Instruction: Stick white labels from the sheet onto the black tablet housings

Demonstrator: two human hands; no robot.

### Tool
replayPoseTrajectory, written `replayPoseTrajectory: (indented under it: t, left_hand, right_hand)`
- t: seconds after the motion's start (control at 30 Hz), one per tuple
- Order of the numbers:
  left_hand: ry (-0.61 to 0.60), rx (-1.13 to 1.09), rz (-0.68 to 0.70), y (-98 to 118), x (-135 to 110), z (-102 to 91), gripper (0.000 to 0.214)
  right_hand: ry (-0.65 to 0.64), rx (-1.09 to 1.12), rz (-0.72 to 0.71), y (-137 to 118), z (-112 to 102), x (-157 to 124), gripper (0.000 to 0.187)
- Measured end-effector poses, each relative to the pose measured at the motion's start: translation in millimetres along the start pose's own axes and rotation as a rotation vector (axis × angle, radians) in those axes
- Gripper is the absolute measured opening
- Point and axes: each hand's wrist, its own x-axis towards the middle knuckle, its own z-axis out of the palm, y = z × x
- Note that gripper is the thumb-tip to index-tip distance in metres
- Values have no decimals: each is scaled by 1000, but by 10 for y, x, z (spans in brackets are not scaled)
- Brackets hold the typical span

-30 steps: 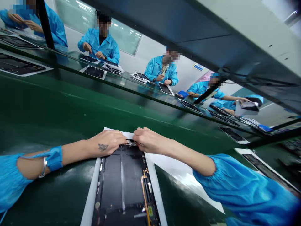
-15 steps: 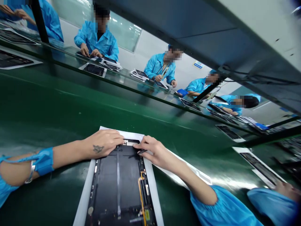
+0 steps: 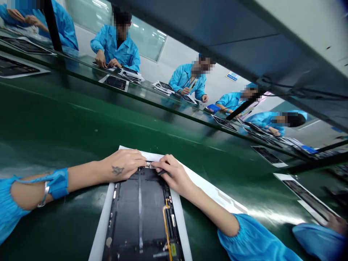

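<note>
An opened tablet, dark inside with an orange flex cable, lies on a white sheet on the green belt. My left hand rests on the tablet's far left corner, fingers curled and pressed down at the top edge. My right hand meets it from the right, its fingers pinched on a thin dark tool by a small metal part at the top edge.
A second white sheet lies under my right forearm. Across the belt, several people in blue coats work on tablets. More tablets on white sheets lie to the right. A dark overhead beam crosses the top right.
My right hand first slid back from the top edge along the tablet's right side, then returned to meet my left fingers. The left hand stayed put.
</note>
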Motion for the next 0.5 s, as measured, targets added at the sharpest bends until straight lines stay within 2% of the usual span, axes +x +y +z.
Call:
replayPoseTrajectory:
  t: [0.17, 0.27, 0.33, 0.5]
  left_hand:
    - [-10, -21, -4, -9, -8, 14, 30]
    - [-5, -85, -27, -30, -15, 24, 30]
    - [-25, -136, -69, -51, -29, 31, 33]
    - [-51, -96, -232, -139, -94, 25, 42]
  right_hand:
    - [-116, -148, -22, -6, -15, 11, 37]
    - [-114, -172, -19, -22, -13, 7, 28]
    - [-21, -116, -15, -24, -6, -2, 22]
    - [370, 67, 125, -6, -24, 3, 21]
